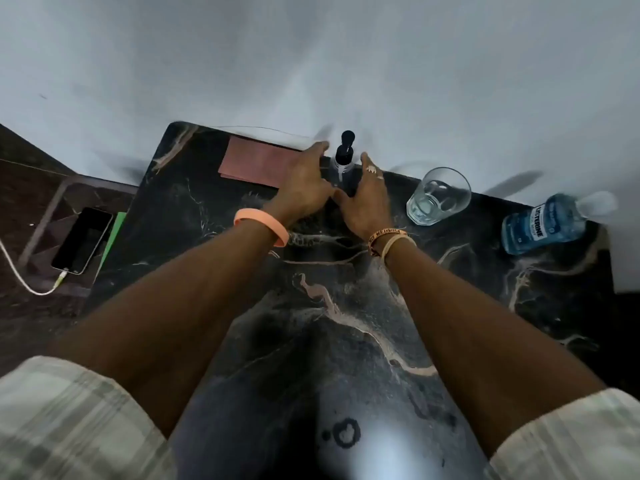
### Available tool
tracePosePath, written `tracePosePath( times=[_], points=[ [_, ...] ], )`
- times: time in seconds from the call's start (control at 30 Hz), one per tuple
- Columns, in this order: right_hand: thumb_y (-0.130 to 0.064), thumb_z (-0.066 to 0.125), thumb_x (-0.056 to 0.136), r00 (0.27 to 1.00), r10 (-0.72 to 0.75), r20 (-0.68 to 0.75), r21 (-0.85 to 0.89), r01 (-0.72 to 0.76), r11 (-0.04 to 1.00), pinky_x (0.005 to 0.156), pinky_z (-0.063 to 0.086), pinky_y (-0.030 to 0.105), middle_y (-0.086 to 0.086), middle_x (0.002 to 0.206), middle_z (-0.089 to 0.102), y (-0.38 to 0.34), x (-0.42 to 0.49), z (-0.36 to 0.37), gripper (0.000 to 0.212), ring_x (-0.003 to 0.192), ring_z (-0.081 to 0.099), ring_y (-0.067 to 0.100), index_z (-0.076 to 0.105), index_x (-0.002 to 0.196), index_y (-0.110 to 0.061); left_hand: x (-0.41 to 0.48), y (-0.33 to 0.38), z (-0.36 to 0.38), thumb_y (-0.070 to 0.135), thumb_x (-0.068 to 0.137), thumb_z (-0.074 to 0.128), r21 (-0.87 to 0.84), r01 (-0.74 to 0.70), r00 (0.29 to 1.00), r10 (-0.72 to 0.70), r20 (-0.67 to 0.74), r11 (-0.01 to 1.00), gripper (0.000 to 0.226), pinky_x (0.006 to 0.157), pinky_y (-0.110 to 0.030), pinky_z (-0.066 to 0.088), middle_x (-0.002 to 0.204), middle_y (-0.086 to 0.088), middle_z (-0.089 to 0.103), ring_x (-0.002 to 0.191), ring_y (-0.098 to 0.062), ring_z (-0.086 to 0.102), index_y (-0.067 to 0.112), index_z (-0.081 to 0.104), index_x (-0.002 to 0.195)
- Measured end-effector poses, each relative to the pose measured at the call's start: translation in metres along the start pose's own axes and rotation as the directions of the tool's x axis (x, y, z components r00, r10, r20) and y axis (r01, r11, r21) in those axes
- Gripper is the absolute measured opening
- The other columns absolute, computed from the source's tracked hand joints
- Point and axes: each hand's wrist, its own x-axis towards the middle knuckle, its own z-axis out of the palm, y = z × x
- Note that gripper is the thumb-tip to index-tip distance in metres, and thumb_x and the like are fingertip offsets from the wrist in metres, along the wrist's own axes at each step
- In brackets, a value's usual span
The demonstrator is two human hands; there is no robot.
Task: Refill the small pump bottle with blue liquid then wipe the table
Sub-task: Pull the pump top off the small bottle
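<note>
pump bottle [344, 160] upright at table's [467, 306] 12 o'clock edge, lower body hidden behind hands; nozzle direction unclear. left hand [304, 188] and right hand [367, 199] flank it, fingers relaxed, gripping nothing. blue mouthwash bottle [543, 225] at 2 o'clock

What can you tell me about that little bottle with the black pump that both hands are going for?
The small pump bottle stands upright near the far edge of the dark marbled table, close to the wall. It has a black pump head and collar on a clear body that looks like plastic, with a thin tube inside; its fill level cannot be made out. The left hand and right hand flank it with spread fingers; no firm grip shows.
</note>
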Motion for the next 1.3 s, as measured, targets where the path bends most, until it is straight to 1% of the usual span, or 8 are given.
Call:
tracePosePath(
  times=[0.13, 0.23, 0.47, 0.57, 0.8, 0.9, 1.03, 1.3],
  points=[
    [-0.012, 0.068, 0.085, 0.999, -0.011, -0.035, 0.050, 0.012, 0.999, 0.085, 0.046, 0.028, 0.007, 0.124, 0.065, -0.013, 0.014, 0.001, 0.045, 0.113, 0.060, 0.028, 0.055, 0.127, -0.015, 0.010, 0.008, 0.004, -0.024, 0.076, 0.049, -0.160, -0.033, 0.993, 0.050, 0.104, 0.987, 0.059, 0.091, -0.034, 0.056, 0.125, -0.014, 0.064, 0.113, -0.026, 0.063, 0.002, 0.056, 0.128],
    [-0.014, 0.071, 0.084, 0.998, 0.006, -0.066, 0.041, -0.003, 0.999, 0.081, 0.051, 0.034, 0.004, 0.112, 0.069, -0.012, 0.014, 0.002, 0.031, 0.101, 0.064, 0.026, 0.062, 0.114, -0.018, 0.009, 0.006, 0.001, -0.024, 0.074, 0.055, -0.220, -0.046, 0.996, 0.062, 0.067, 0.974, 0.054, 0.073, -0.018, 0.057, 0.110, -0.006, 0.069, 0.093, -0.011, 0.067, 0.003, 0.063, 0.121],
    [-0.032, 0.070, 0.088, 0.997, 0.033, -0.063, 0.014, -0.032, 0.999, 0.093, 0.051, 0.046, 0.009, 0.123, 0.065, 0.030, -0.074, -0.034, 0.048, 0.111, 0.061, 0.026, 0.054, 0.129, -0.011, -0.056, 0.022, 0.034, -0.018, 0.075, 0.061, -0.197, -0.110, 0.986, 0.132, 0.102, 0.974, 0.051, 0.075, -0.015, 0.057, 0.104, 0.003, 0.071, 0.088, 0.000, 0.067, 0.009, 0.069, 0.117],
    [-0.039, 0.069, 0.087, 0.990, 0.004, -0.138, -0.032, -0.009, 0.999, 0.084, 0.053, 0.041, 0.002, 0.111, 0.066, 0.051, -0.123, -0.048, 0.038, 0.099, 0.063, 0.022, 0.057, 0.118, -0.020, -0.092, 0.023, 0.060, -0.018, 0.074, 0.060, -0.195, -0.124, 0.973, 0.158, 0.168, 0.973, 0.051, 0.070, -0.016, 0.058, 0.099, 0.004, 0.073, 0.080, 0.009, 0.067, 0.014, 0.071, 0.113],
    [-0.045, 0.074, 0.081, 0.992, 0.024, -0.122, -0.101, -0.036, 0.994, 0.072, 0.051, 0.034, 0.001, 0.098, 0.069, 0.085, -0.188, -0.065, 0.037, 0.089, 0.064, 0.020, 0.060, 0.105, -0.019, -0.148, 0.016, 0.101, -0.009, 0.074, 0.066, -0.133, -0.122, 0.944, 0.156, 0.289, 0.984, 0.044, 0.077, -0.027, 0.058, 0.090, 0.014, 0.072, 0.086, -0.003, 0.070, 0.020, 0.072, 0.107],
    [-0.050, 0.074, 0.081, 0.995, 0.049, -0.090, -0.128, -0.061, 0.990, 0.066, 0.049, 0.032, 0.000, 0.087, 0.070, 0.094, -0.198, -0.065, 0.038, 0.080, 0.064, 0.020, 0.060, 0.100, -0.020, -0.160, 0.009, 0.109, 0.000, 0.074, 0.074, -0.067, -0.094, 0.943, 0.110, 0.314, 0.993, 0.052, 0.090, -0.037, 0.057, 0.106, 0.009, 0.072, 0.103, -0.009, 0.066, 0.024, 0.067, 0.118],
    [-0.044, 0.073, 0.079, 0.993, 0.071, -0.090, -0.129, -0.082, 0.988, 0.074, 0.052, 0.037, 0.004, 0.093, 0.072, 0.094, -0.201, -0.064, 0.035, 0.085, 0.066, 0.026, 0.061, 0.101, -0.019, -0.172, 0.009, 0.112, 0.015, 0.070, 0.083, -0.109, -0.071, 0.965, 0.096, 0.244, 0.991, 0.066, 0.098, -0.041, 0.053, 0.126, 0.005, 0.066, 0.119, -0.013, 0.060, 0.021, 0.061, 0.131],
    [-0.034, 0.064, 0.081, 0.992, 0.064, -0.113, -0.195, -0.085, 0.977, 0.067, 0.048, 0.033, 0.010, 0.084, 0.072, 0.092, -0.201, -0.060, 0.018, 0.078, 0.065, 0.033, 0.066, 0.093, -0.019, -0.179, 0.019, 0.122, 0.022, 0.064, 0.090, -0.034, -0.146, 0.989, 0.146, 0.004, 0.989, 0.034, 0.085, -0.036, 0.056, 0.092, 0.011, 0.073, 0.090, -0.006, 0.067, 0.025, 0.072, 0.093]
  ],
)
